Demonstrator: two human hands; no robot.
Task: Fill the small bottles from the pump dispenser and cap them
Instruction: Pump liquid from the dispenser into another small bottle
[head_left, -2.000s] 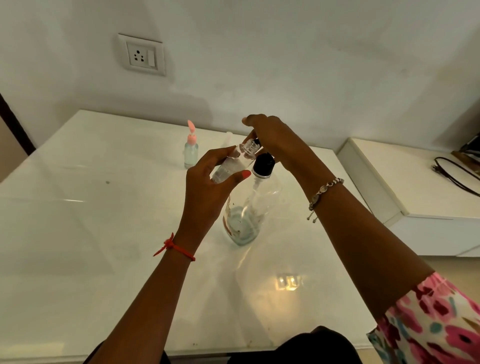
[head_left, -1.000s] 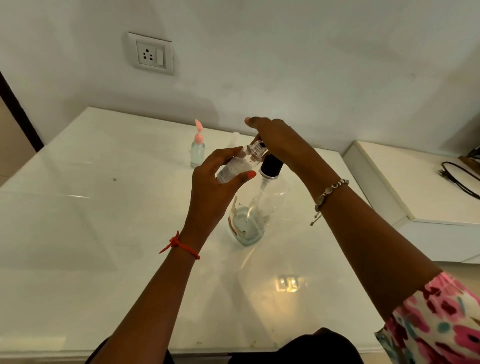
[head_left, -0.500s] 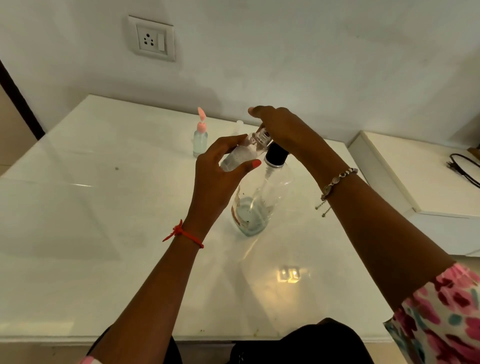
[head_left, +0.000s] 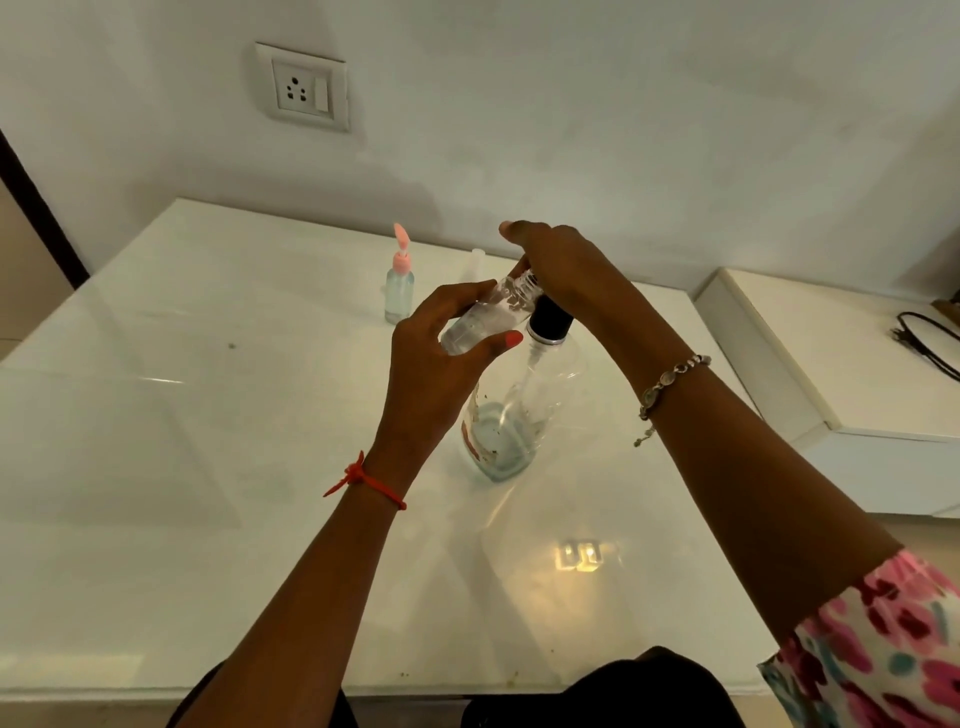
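While the left hand (head_left: 434, 364) wraps the bottle (head_left: 483, 322) round its body, tilted just left of the dispenser (head_left: 511, 410), a fit hold for something that looks light, thin-walled and slick, the right hand (head_left: 563, 267) curls over the dispenser's top.

Pump dispenser (head_left: 519, 410): large clear bottle, black collar, standing upright, little liquid at bottom.
Small clear bottle (head_left: 485, 319): uncapped, tilted, gripped in left hand (head_left: 431, 364), mouth up at dispenser head.
Small pink-capped bottle (head_left: 399, 291): upright, well apart, farther back.
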